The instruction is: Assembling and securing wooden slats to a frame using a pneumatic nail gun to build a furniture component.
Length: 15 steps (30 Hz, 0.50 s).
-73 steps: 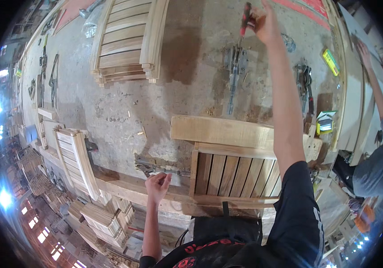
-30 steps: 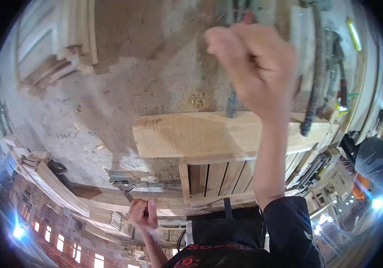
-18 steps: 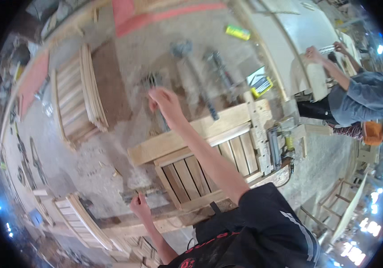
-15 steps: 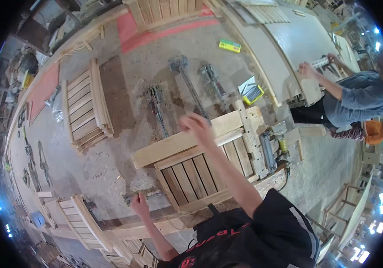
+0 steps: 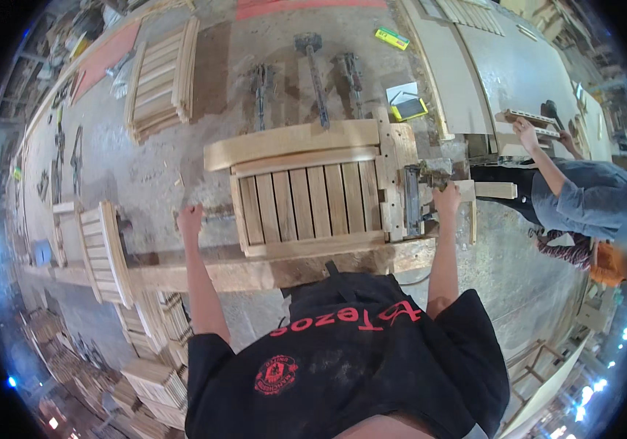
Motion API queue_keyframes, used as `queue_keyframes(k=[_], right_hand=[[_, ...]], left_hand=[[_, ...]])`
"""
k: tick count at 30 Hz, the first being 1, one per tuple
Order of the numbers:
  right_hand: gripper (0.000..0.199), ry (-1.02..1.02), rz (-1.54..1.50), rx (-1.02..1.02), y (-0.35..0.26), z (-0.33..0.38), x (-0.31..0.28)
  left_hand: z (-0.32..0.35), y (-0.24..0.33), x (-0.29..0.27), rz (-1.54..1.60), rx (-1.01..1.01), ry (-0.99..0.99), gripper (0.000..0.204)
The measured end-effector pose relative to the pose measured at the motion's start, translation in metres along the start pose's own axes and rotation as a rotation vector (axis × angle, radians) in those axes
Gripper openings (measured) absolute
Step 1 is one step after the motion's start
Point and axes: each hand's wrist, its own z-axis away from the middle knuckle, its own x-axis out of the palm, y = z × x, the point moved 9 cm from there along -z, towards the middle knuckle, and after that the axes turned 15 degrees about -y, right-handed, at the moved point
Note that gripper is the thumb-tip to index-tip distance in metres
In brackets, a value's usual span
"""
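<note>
A slatted wooden panel point(image 5: 310, 201) lies flat on the workbench in front of me, its slats running away from me. Against its right end is a wooden block point(image 5: 394, 186) with holes, and along its far side runs a thick wooden beam point(image 5: 295, 144). My left hand point(image 5: 190, 218) is closed beside a metal rod point(image 5: 218, 216) left of the panel; what its fingers hold is hidden. On the right, my right hand point(image 5: 446, 199) is closed at the metal fittings next to a grey metal cylinder point(image 5: 411, 201). What it grips is too small to make out.
Several metal bar clamps point(image 5: 317, 80) stand beyond the beam. Stacked slatted panels point(image 5: 163, 80) lie at far left, more panels point(image 5: 101, 245) at near left. A yellow-black case point(image 5: 408, 109) and a green-yellow box point(image 5: 391, 39) lie at far right. A co-worker point(image 5: 584, 194) stands at right.
My right hand has come from above the beam down to the metal fittings at right. My left hand has shifted up and left in view. The whole view has turned.
</note>
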Motion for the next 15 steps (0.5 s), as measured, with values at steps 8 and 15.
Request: queue_keyframes(k=[8,15], right_hand=[[0.068,0.1,0.079,0.001,-0.018,0.008,0.002],[0.052,0.028,0.068,-0.093,-0.035,0.024,-0.025]], left_hand=[[0.004,-0.02,-0.003,-0.021,-0.025,-0.001,0.036],[0.015,-0.019,-0.004,-0.025,-0.032,0.036,0.031]])
